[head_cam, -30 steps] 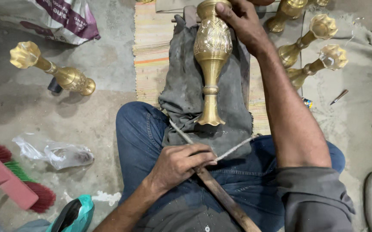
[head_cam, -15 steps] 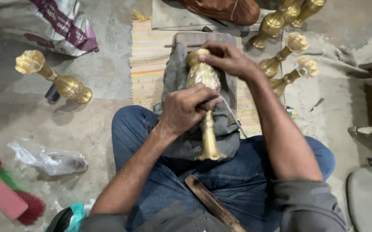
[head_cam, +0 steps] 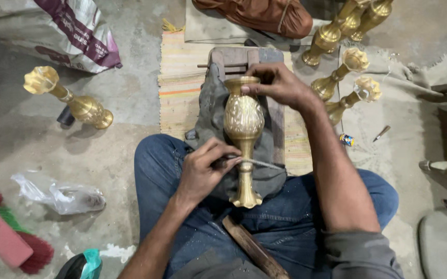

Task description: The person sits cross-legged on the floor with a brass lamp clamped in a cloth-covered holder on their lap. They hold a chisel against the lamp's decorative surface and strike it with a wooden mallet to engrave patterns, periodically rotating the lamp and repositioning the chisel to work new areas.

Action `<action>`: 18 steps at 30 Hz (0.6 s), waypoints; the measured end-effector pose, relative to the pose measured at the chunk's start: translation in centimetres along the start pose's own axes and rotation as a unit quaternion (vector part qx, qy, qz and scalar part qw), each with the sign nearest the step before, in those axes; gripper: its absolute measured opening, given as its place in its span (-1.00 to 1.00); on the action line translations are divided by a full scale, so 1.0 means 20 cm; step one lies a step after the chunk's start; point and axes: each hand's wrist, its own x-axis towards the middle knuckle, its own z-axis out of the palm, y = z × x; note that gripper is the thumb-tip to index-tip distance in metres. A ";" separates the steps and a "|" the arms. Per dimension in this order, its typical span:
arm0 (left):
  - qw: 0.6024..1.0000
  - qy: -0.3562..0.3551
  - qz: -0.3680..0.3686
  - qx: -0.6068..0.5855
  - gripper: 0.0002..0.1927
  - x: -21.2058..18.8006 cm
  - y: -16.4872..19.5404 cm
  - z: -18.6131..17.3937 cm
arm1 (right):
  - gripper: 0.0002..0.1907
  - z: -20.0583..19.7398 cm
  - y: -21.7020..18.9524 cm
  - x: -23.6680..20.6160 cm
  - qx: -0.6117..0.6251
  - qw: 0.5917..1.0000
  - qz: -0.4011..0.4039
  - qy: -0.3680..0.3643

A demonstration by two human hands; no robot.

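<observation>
Head view: a brass vase (head_cam: 243,135) lies lengthwise on a grey cloth (head_cam: 210,106) over the seated person's lap, mouth pointing away. The right hand (head_cam: 280,84) is closed around the vase's rim. The left hand (head_cam: 203,170) pinches a thin metal tool (head_cam: 257,163) (its tip crosses the stem). More brass vases (head_cam: 337,77) stand on the floor to the right; another (head_cam: 68,98) lies well apart on the left.

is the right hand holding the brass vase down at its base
No, the right hand grips the rim at the top of the brass vase, while the left hand presses a thin metal tool against the stem near the base.
</observation>
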 end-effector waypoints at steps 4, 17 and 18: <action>0.997 0.030 -0.070 0.003 -0.80 -0.05 -0.03 0.03 | -0.68 0.00 0.12 -0.03 0.006 0.999 -0.031 0.038; 0.989 0.000 0.038 0.144 -0.80 -0.03 -0.11 0.06 | -0.68 0.03 0.04 0.01 -0.086 0.984 -0.122 0.097; 0.987 -0.019 0.043 0.154 -0.80 0.01 -0.11 0.05 | -0.68 0.03 0.03 0.02 -0.070 0.987 -0.103 0.104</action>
